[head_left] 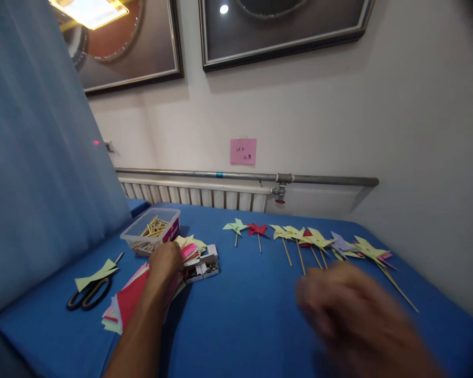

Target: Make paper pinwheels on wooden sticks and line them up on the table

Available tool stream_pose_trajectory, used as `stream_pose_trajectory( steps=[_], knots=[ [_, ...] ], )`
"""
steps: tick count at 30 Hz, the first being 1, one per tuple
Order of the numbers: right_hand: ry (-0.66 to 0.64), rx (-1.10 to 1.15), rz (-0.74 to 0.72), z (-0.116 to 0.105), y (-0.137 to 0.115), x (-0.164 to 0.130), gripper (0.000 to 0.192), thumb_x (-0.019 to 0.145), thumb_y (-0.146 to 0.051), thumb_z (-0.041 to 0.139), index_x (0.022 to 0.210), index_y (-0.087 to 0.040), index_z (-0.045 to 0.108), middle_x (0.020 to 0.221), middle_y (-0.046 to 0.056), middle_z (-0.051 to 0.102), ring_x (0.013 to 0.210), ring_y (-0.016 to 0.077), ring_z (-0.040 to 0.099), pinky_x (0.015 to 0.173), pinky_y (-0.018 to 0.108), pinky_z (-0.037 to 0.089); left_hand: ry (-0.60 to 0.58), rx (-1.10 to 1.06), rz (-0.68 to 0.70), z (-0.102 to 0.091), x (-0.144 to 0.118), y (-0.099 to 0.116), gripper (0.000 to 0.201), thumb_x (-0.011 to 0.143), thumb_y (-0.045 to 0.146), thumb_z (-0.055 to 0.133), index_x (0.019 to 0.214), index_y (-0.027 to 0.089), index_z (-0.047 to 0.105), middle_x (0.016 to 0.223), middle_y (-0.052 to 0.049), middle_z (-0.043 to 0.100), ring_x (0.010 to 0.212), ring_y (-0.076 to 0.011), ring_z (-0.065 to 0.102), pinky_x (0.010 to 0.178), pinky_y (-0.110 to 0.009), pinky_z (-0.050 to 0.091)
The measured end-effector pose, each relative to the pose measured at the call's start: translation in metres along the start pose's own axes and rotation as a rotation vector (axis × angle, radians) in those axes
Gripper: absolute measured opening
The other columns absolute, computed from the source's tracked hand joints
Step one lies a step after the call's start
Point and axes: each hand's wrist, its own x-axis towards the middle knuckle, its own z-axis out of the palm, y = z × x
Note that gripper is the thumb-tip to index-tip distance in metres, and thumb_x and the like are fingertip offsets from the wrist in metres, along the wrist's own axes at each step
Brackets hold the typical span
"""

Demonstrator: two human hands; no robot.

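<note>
Left hand (166, 261) at centre-left, fingers resting on paper stack (189, 250) beside stick box (152, 231); grip unclear. Right hand (347, 307) lower right, blurred, fingers unreadable, near pinwheels (299, 233).

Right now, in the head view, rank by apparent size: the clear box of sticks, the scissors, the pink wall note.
1. clear box of sticks
2. scissors, nearly as large; being nearer the camera, unsure
3. pink wall note, smallest, though farthest away
</note>
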Motion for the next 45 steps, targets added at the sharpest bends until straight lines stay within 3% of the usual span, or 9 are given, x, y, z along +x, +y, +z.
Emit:
stream_pose_trajectory(
  steps=[3,6,13,23,27,30,34,40,45],
  knots=[
    [-0.049,-0.043,0.076,0.028,0.043,0.020,0.067,0.090,-0.086,0.062,0.061,-0.025,0.057,0.059,0.000,0.057,0.056,0.0175,0.052,0.055,0.031,0.045,0.111,0.018,-0.023,-0.004,-0.003,0.008,0.034,0.102,0.019,0.045,0.092,0.012,0.077,0.091,-0.017,0.077,0.085,-0.0320,0.071,0.073,-0.037,0.042],
    [-0.057,-0.028,0.243,0.044,0.086,0.025,0.076,0.077,-0.098,0.061,0.062,-0.024,0.064,0.059,0.003,0.063,0.060,0.0202,0.058,0.059,0.033,0.045,0.220,-0.001,0.053,-0.003,-0.013,0.028,0.036,0.105,0.025,0.044,0.096,0.014,0.076,0.100,-0.017,0.078,0.092,-0.0308,0.071,0.077,-0.036,0.044],
    [-0.016,0.395,0.425,0.048,0.106,0.013,0.071,0.072,-0.087,0.081,0.098,-0.021,0.079,0.121,0.016,0.079,0.114,0.0338,0.076,0.102,0.047,0.057,0.260,-0.076,0.429,0.020,-0.051,0.083,0.032,0.104,0.028,0.048,0.089,0.020,0.075,0.093,-0.011,0.075,0.090,-0.0262,0.068,0.080,-0.034,0.044],
    [0.029,0.444,0.528,0.049,0.142,0.014,0.073,0.064,-0.085,0.087,0.096,-0.019,0.078,0.116,0.017,0.080,0.113,0.0366,0.077,0.105,0.054,0.058,0.208,-0.042,-0.168,-0.019,-0.005,0.010,0.040,0.104,0.035,0.042,0.103,0.019,0.078,0.103,-0.017,0.081,0.094,-0.0338,0.074,0.072,-0.037,0.043],
    [0.038,0.430,0.541,0.052,0.143,0.014,0.075,0.058,-0.086,0.089,0.091,-0.020,0.078,0.110,0.017,0.080,0.108,0.0371,0.078,0.102,0.055,0.059,0.117,-0.102,-0.241,-0.020,0.000,-0.005,0.039,0.101,0.035,0.045,0.101,0.018,0.079,0.098,-0.018,0.081,0.091,-0.0348,0.075,0.073,-0.038,0.045],
    [0.014,0.437,0.546,0.050,0.135,0.013,0.072,0.060,-0.084,0.090,0.091,-0.020,0.079,0.109,0.016,0.081,0.108,0.0365,0.078,0.103,0.055,0.058,0.272,-0.173,-0.231,-0.020,-0.002,0.000,0.040,0.103,0.037,0.042,0.103,0.019,0.078,0.101,-0.015,0.081,0.094,-0.0328,0.074,0.076,-0.037,0.046],
    [0.007,0.461,0.535,0.048,0.121,0.012,0.070,0.061,-0.082,0.091,0.093,-0.020,0.079,0.112,0.016,0.081,0.111,0.0366,0.077,0.106,0.055,0.056,0.560,-0.196,-0.001,-0.013,-0.014,0.024,0.035,0.106,0.031,0.042,0.093,0.019,0.072,0.104,-0.013,0.079,0.098,-0.0277,0.072,0.085,-0.035,0.047],
    [0.019,0.593,0.472,0.052,0.102,0.009,0.069,0.069,-0.077,0.092,0.109,-0.023,0.077,0.128,0.015,0.078,0.126,0.0354,0.071,0.115,0.053,0.050,0.582,-0.201,0.676,0.028,-0.073,0.095,0.029,0.104,0.018,0.049,0.079,0.022,0.065,0.081,-0.007,0.071,0.079,-0.0230,0.065,0.076,-0.035,0.043],
    [0.098,0.625,0.398,0.052,0.097,0.008,0.054,0.069,-0.070,0.094,0.075,-0.026,0.064,0.079,0.001,0.075,0.106,0.0308,0.074,0.100,0.044,0.059,0.584,-0.263,0.990,0.056,-0.125,0.136,0.026,0.095,0.007,0.059,0.074,0.022,0.061,0.070,-0.003,0.063,0.065,-0.0205,0.057,0.067,-0.038,0.037]
  ],
)
